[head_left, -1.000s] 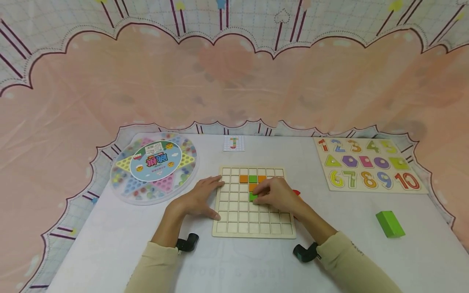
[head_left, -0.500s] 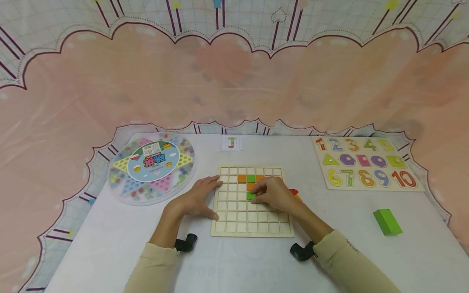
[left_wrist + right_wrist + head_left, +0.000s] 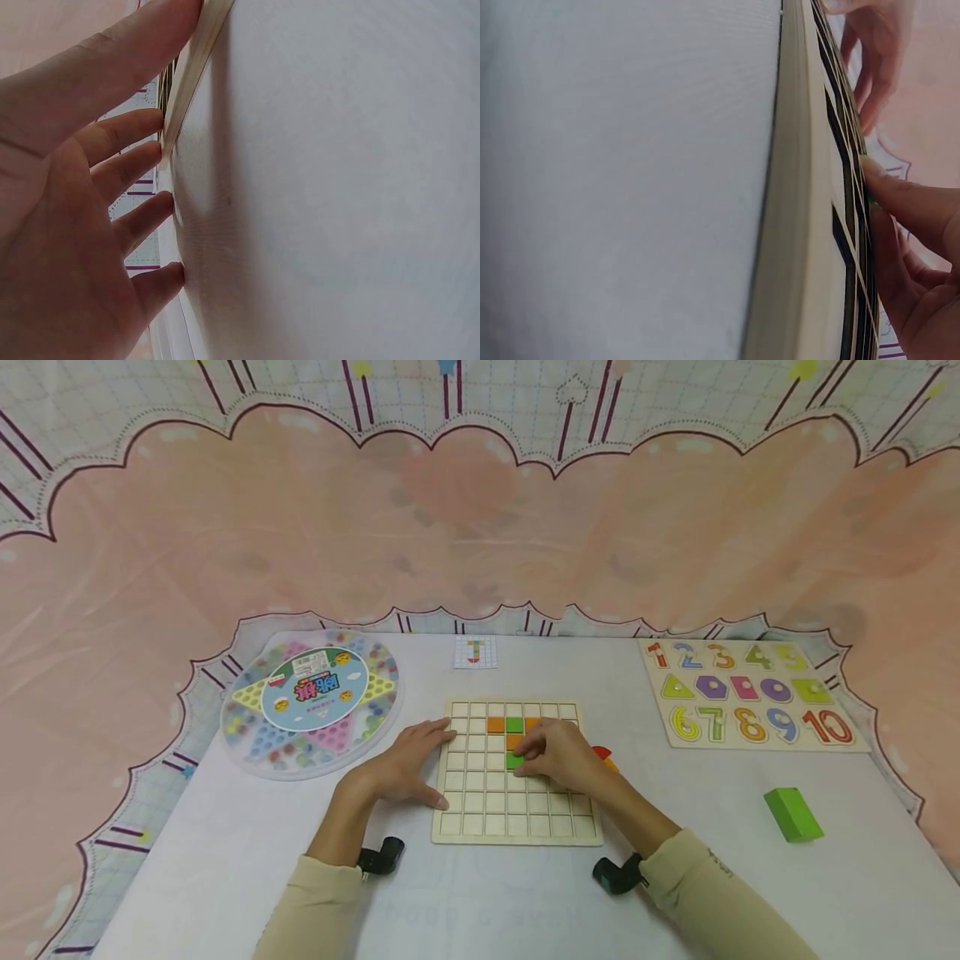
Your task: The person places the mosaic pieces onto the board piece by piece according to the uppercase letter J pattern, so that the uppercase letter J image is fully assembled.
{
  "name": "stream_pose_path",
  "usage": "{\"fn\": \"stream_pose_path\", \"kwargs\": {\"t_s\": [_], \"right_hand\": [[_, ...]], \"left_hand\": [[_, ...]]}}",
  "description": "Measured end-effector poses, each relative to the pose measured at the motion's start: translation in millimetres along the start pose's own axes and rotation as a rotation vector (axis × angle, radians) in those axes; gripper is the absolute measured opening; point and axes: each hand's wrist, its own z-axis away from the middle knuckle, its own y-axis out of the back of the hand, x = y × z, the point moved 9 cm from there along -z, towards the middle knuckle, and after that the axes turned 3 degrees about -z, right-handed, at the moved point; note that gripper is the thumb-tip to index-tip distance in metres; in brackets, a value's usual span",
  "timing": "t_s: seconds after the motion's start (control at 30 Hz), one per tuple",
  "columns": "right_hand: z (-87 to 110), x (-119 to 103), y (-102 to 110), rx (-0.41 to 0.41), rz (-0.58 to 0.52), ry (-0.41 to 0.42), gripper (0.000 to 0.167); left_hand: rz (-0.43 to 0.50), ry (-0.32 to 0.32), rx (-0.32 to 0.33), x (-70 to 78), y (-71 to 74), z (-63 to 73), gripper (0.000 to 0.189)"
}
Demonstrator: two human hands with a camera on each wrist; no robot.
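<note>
A pale wooden grid board [image 3: 474, 802] lies before me in the head view. Across its second row sit an orange tile [image 3: 496, 725], a green tile [image 3: 513, 725] and another orange tile, partly covered by my right hand [image 3: 561, 755]. Below the middle one is an orange tile [image 3: 513, 742], then a lower green tile [image 3: 513, 761], which my right thumb and forefinger pinch in its cell. My left hand [image 3: 401, 767] has its fingers spread, with fingertips and thumb touching the board's left edge. The left wrist view shows the left thumb [image 3: 112, 64] against that edge.
A card with a coloured J [image 3: 476, 652] lies behind the board. Left is a round Chinese checkers set [image 3: 315, 689]; right are a number puzzle board [image 3: 750, 693] and a green block [image 3: 793, 815]. Red and orange pieces [image 3: 602, 752] show partly behind my right forearm.
The view has shifted slightly, so everything sits a little further left than a second ago. Both hands keep their places on the board, and the tiles look unchanged.
</note>
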Motion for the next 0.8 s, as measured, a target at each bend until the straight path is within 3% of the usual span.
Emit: {"fn": "stream_pose_path", "kwargs": {"t_s": [0.3,0.47,0.8], "right_hand": [[5.2,6.8,-0.9,-0.076,-0.037,-0.101,0.028],[9.2,10.4,1.3,-0.097,-0.071,-0.115,0.037],[31.8,33.5,39.5,-0.058,-0.103,-0.199,0.052]], "left_hand": [[-0.007,-0.009,-0.002,1.9,-0.4,1.3,0.101],[-0.001,-0.01,-0.001,1.7,0.7,0.8,0.1],[0.009,-0.017,0.0,0.6,-0.3,-0.1,0.1]]}}
